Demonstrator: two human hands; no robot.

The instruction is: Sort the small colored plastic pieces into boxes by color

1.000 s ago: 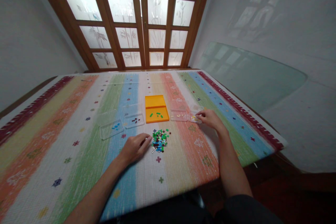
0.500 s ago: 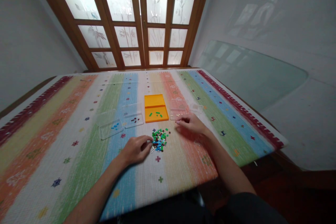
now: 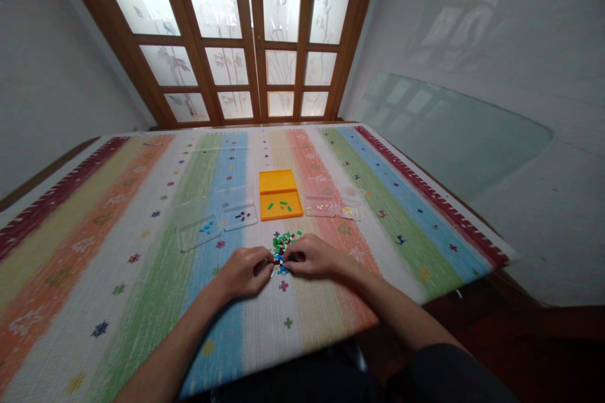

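Note:
A small heap of toy building bricks (image 3: pixel 282 240), green, blue, white and dark red, lies on the striped tablecloth in front of me. At the heap's left edge is my left hand (image 3: pixel 246 272), thumb and forefinger pinched together; whatever is between them is too small to name. My right hand (image 3: pixel 316 255) reaches in from the other side and covers part of the heap. Its fingers are closed at the bricks, close to the left fingertips, and hide what they hold, if anything.
Behind the heap stands an open yellow box (image 3: pixel 281 216) with green bricks. Left of it are clear boxes with dark red bricks (image 3: pixel 243 216) and blue bricks (image 3: pixel 207 227). To the right, one clear box (image 3: pixel 321 213) has pale bricks, another (image 3: pixel 348 218) yellow ones.
My right hand has come back from beside the right-hand clear boxes to the heap, uncovering the box with yellow bricks. My left hand has stayed at the heap's left edge.

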